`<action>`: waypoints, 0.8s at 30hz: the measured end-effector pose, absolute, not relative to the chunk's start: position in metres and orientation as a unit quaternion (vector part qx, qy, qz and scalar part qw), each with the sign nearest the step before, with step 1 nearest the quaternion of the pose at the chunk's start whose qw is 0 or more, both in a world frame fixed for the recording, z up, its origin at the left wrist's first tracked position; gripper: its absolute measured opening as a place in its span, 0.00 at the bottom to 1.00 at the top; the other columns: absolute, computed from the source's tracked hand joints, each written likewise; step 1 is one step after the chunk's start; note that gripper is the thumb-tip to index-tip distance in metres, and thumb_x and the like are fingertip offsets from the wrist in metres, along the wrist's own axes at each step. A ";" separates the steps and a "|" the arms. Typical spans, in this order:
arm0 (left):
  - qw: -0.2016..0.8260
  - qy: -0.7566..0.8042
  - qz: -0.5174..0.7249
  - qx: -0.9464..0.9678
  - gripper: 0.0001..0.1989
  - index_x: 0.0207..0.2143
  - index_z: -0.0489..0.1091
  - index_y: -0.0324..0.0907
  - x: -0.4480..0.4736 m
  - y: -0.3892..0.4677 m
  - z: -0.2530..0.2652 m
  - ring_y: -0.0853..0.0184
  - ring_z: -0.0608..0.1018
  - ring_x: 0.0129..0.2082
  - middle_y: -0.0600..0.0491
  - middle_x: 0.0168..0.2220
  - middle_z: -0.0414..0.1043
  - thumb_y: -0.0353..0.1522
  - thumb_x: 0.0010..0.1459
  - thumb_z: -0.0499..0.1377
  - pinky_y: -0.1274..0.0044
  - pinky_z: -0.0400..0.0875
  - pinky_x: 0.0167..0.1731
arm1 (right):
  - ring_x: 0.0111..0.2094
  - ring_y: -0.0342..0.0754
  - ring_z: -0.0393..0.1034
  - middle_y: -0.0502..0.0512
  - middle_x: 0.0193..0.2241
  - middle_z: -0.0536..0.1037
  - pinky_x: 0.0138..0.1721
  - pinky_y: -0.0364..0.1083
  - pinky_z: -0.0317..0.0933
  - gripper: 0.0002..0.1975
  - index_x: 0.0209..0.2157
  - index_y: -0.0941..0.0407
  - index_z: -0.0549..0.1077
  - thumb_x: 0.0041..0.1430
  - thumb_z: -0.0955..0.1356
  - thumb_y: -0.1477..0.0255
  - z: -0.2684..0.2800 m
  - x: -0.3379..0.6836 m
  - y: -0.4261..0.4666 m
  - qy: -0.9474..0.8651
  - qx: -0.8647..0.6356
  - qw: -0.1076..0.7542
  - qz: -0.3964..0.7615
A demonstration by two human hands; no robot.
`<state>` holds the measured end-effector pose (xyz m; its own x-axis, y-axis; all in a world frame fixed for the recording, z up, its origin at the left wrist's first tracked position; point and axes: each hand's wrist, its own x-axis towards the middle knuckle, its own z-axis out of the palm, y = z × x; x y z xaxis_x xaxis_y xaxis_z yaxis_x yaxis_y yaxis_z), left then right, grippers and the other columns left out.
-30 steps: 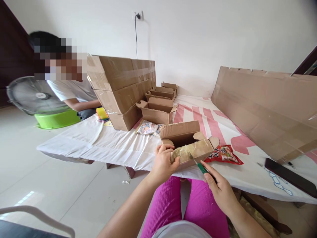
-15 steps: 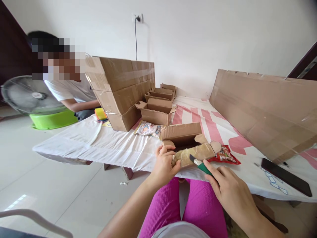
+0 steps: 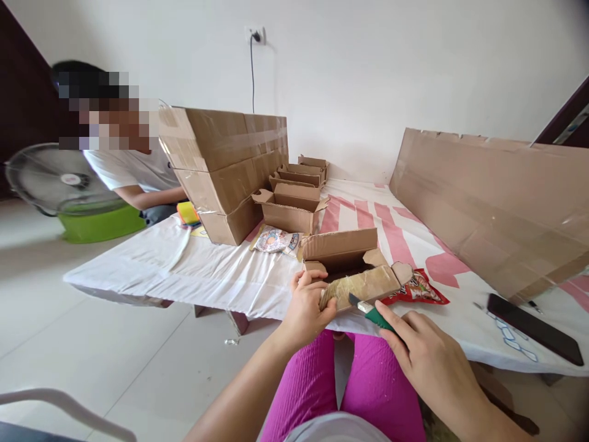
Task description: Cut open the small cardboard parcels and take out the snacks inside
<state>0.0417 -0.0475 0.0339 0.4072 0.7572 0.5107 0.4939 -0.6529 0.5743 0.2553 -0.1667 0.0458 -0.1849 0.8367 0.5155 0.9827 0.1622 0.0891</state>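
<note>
An open cardboard box (image 3: 339,247) stands at the table's near edge, its near flap covered in worn, wrinkled tape. My left hand (image 3: 307,302) is closed on the left end of that flap. In my right hand (image 3: 421,344) is a green utility knife (image 3: 378,317), its blade out and lying against the taped flap. Whether the blade cuts in, I cannot tell. Just right of the box lies a red snack packet (image 3: 421,288). A pale packet (image 3: 276,239) rests behind it on the left.
Several open boxes (image 3: 288,212) line up toward the wall beside stacked taped cartons (image 3: 225,178). A large cardboard sheet (image 3: 488,202) leans at right, with a phone (image 3: 534,328) before it. A person (image 3: 133,178) sits at far left near a fan (image 3: 69,178).
My right hand has drawn the utility knife slightly left along the flap. The box has shifted a little to the right, while my left hand keeps its hold.
</note>
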 end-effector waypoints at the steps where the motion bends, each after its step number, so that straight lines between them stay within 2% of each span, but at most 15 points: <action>1: 0.171 0.381 0.387 0.822 0.10 0.21 0.62 0.44 0.042 -0.047 0.034 0.55 0.71 0.50 0.52 0.27 0.74 0.28 0.53 0.55 0.56 0.53 0.56 | 0.27 0.47 0.68 0.53 0.26 0.71 0.28 0.46 0.59 0.22 0.58 0.48 0.68 0.68 0.58 0.59 0.043 0.253 -0.165 -0.737 -0.613 0.181 -0.219; 9: 0.163 0.378 0.388 0.824 0.11 0.19 0.61 0.43 0.043 -0.047 0.036 0.56 0.71 0.47 0.52 0.27 0.74 0.29 0.53 0.55 0.56 0.54 0.54 | 0.27 0.48 0.67 0.54 0.26 0.71 0.28 0.46 0.60 0.21 0.58 0.51 0.68 0.68 0.59 0.61 0.026 0.240 -0.156 -0.716 -0.623 0.230 -0.214; 15: 0.140 0.380 0.395 0.825 0.10 0.21 0.64 0.43 0.045 -0.050 0.033 0.56 0.71 0.46 0.52 0.29 0.76 0.29 0.55 0.55 0.55 0.53 0.54 | 0.27 0.48 0.72 0.53 0.27 0.75 0.31 0.46 0.67 0.22 0.59 0.51 0.67 0.69 0.58 0.61 0.014 0.239 -0.152 -0.706 -0.635 0.301 -0.093; 18: 0.136 0.380 0.398 0.824 0.09 0.21 0.65 0.44 0.045 -0.050 0.032 0.56 0.71 0.46 0.52 0.29 0.76 0.28 0.54 0.55 0.54 0.53 0.54 | 0.37 0.50 0.76 0.56 0.37 0.80 0.39 0.48 0.71 0.22 0.59 0.51 0.67 0.68 0.58 0.61 0.012 0.242 -0.149 -0.693 -0.635 0.342 0.008; 21: 0.135 0.387 0.404 0.818 0.09 0.22 0.65 0.44 0.044 -0.050 0.032 0.56 0.72 0.47 0.52 0.29 0.76 0.28 0.54 0.55 0.54 0.53 0.54 | 0.49 0.51 0.74 0.58 0.49 0.78 0.48 0.49 0.70 0.22 0.57 0.52 0.69 0.67 0.59 0.61 0.013 0.246 -0.145 -0.675 -0.627 0.373 0.109; 24: 0.139 0.397 0.400 0.814 0.09 0.21 0.65 0.44 0.042 -0.050 0.034 0.56 0.71 0.47 0.52 0.31 0.78 0.28 0.54 0.55 0.54 0.54 0.54 | 0.52 0.52 0.72 0.58 0.51 0.77 0.51 0.50 0.68 0.22 0.56 0.53 0.71 0.67 0.58 0.59 0.017 0.248 -0.145 -0.667 -0.628 0.374 0.146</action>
<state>0.0424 -0.0502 0.0336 0.3651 0.7568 0.5421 0.5351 -0.6471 0.5431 0.2476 -0.1448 0.0166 0.0683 0.9464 0.3158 0.7287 0.1688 -0.6637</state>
